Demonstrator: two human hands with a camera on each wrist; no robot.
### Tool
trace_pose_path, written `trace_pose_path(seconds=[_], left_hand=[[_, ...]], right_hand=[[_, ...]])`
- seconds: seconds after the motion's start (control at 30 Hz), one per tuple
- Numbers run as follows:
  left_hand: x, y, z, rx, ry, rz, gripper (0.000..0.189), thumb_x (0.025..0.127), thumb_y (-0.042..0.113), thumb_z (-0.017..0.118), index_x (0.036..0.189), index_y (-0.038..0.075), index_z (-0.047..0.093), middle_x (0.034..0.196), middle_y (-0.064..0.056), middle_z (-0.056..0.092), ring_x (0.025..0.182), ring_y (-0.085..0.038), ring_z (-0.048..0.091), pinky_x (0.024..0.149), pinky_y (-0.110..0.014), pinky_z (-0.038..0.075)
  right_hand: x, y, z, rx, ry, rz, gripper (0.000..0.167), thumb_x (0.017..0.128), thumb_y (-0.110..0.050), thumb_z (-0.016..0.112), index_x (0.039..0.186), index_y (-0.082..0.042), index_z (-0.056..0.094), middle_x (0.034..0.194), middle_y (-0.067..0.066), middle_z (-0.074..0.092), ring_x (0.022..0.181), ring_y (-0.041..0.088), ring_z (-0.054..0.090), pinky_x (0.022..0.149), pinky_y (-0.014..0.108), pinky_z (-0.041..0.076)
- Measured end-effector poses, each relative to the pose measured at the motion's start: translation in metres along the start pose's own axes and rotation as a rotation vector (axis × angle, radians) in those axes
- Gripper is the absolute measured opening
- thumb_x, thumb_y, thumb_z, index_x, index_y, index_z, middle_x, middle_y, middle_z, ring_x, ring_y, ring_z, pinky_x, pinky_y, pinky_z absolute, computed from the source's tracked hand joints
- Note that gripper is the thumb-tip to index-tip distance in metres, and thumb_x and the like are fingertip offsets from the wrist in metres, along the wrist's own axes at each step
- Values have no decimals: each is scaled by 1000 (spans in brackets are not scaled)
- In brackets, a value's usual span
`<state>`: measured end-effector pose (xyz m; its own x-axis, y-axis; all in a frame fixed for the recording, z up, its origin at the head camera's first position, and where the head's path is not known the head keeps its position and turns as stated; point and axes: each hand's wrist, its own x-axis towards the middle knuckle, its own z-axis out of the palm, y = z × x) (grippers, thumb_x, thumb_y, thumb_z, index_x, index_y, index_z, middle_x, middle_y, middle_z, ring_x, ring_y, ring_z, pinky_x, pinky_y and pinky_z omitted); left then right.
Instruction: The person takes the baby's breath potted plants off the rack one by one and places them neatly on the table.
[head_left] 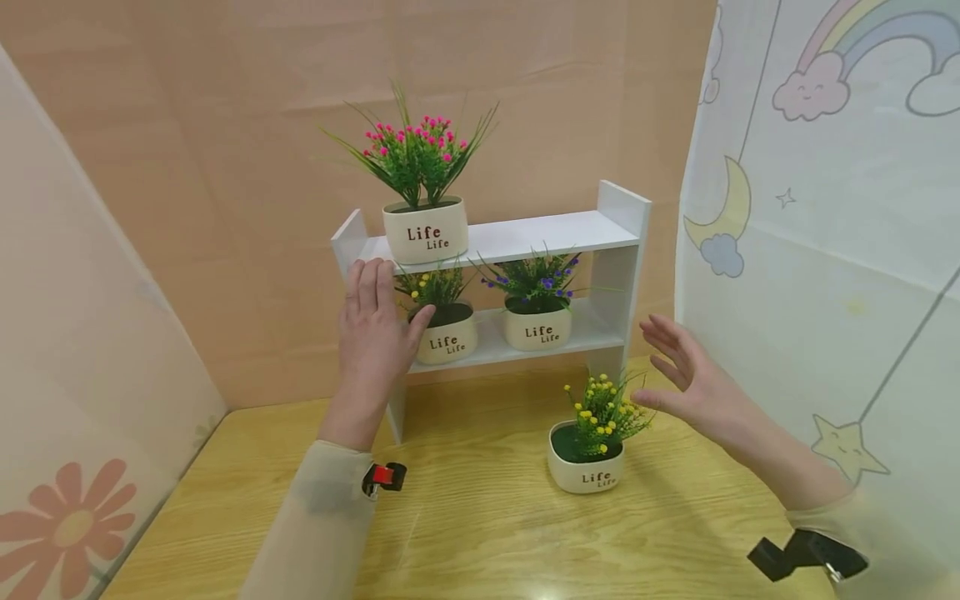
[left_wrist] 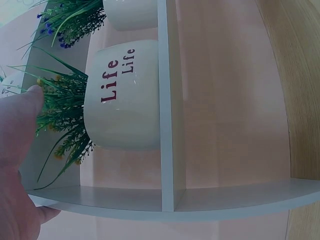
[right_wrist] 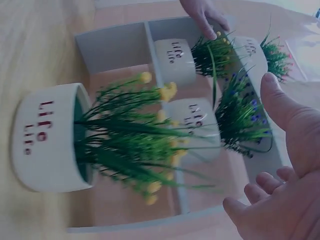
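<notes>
Beige left sleeve nearest, small black-and-red device at its cuff. Left hand: fingers extended, laid at the left end of the white shelf, thumb spread toward the plants; firmness of contact cannot be told. Right hand: released, holding nothing, fingers slightly bent, palm turned toward the shelf, just beyond its right end.

Pots, all cream, marked "Life":
- Pink-flowered pot: upright on the upper board, above and just to the right of the left hand's fingertips.
- Yellow-flowered pot: on the lower board, just beside the left thumb, which partly covers it.
- Purple-flowered pot: same board, between the hands.
- Second yellow-flowered pot: upright on the wooden table, below and to the left of the right hand, its foliage near that thumb.
</notes>
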<state>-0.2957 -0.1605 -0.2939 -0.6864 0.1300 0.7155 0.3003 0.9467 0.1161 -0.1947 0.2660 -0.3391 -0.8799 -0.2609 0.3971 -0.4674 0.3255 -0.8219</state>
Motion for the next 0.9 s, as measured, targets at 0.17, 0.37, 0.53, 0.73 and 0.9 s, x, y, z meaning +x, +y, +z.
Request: trace_pose_path(seconds=[0.17, 0.37, 0.53, 0.73, 0.9], left_hand=[[0, 0, -1, 1, 4, -3, 92, 108, 53, 69, 167, 6, 16, 170, -15, 18, 165, -36, 8, 120, -63, 39], [0, -1, -1, -7, 14, -3, 91, 108, 52, 69, 167, 7, 17, 171, -15, 19, 165, -36, 9, 119, -64, 39], [0, 0, -2, -12, 1, -14, 91, 108, 53, 68, 167, 8, 17, 171, -14, 19, 165, -36, 9, 118, -64, 39], [-2, 1, 0, -26, -2, -13, 90, 108, 52, 68, 167, 8, 17, 171, -14, 19, 165, -36, 9, 117, -64, 41], [-2, 1, 1, -25, 5, -4, 90, 108, 52, 68, 168, 7, 17, 171, -14, 18, 165, -36, 9, 117, -65, 41]], right_hand=[[23, -33, -1, -36, 4, -40, 112, 97, 0, 84, 178, -13, 7, 181, 18, 19, 163, 48, 23, 117, 11, 35], [50, -72, 5, -113, -10, -101, 112, 95, -3, 87, 178, -15, 12, 181, 11, 23, 164, 42, 26, 128, 31, 32], [73, -96, 13, -162, -38, -107, 112, 95, -10, 89, 178, -15, 14, 181, 9, 24, 166, 35, 26, 132, 54, 25], [97, -114, 20, -213, -45, -110, 107, 97, -17, 89, 177, -17, 17, 181, 6, 26, 166, 34, 27, 132, 51, 26], [114, -124, 26, -263, -48, -102, 106, 98, -25, 88, 177, -18, 18, 180, 6, 28, 165, 36, 29, 132, 52, 27]])
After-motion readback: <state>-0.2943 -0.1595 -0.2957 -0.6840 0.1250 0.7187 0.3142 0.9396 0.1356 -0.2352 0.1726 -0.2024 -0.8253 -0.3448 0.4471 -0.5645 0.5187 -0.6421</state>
